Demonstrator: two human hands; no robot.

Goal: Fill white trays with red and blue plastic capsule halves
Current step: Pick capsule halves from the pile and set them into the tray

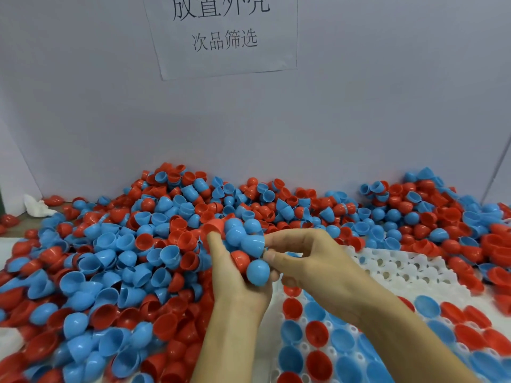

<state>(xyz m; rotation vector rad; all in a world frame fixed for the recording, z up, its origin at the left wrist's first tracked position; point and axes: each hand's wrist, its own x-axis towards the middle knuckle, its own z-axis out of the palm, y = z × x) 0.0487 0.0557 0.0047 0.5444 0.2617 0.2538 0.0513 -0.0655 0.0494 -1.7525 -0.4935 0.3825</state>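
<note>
The left hand is cupped palm-up, its fingers curled round a small clutch of capsule halves: several blue ones and a couple of red ones, stacked between thumb and fingers. The right hand reaches in from the right, and its thumb and forefinger pinch the rim of a blue half in that clutch; its other fingers are curled underneath, touching a round blue half at the bottom of the handful.

To the left of both hands and beyond them, a deep loose pile of red and blue halves covers the surface up to the grey back wall. Below and to the right of the hands lies a white tray; its pockets nearest the wrists hold red and blue halves set open side up, while the pockets just right of the right hand are unfilled. On the wall above the hands hangs a paper sheet with printed characters. Far left of the hands, at the wall, sits a crumpled white scrap.
</note>
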